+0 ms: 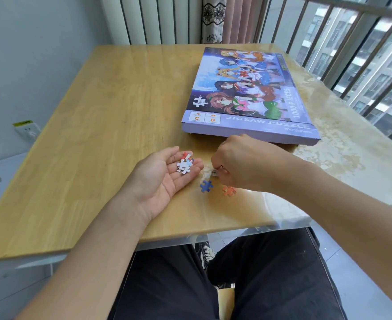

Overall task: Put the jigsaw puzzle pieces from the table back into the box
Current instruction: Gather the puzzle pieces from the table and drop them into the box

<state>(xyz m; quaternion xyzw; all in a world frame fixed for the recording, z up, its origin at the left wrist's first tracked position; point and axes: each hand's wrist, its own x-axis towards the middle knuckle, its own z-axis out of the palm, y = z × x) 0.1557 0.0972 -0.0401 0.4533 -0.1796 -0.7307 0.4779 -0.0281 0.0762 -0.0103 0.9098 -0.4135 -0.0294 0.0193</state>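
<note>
On the wooden table (pixel 93 116) lies the jigsaw box (pixel 248 93), flat and lid on, its long axis running away from the person, its near short end just beyond the right hand (pixel 239 162). That hand hangs knuckles up, fingertips pinching a small pale piece (pixel 215 173) at the tabletop. The left hand (pixel 167 179), palm up with fingers spread flat, cradles a few gathered pieces (pixel 185 164) just left of it. A blue piece (pixel 206 186) and an orange piece (pixel 229 191) lie loose on the table directly under the right hand, nearer it than the left, likely next to go.
</note>
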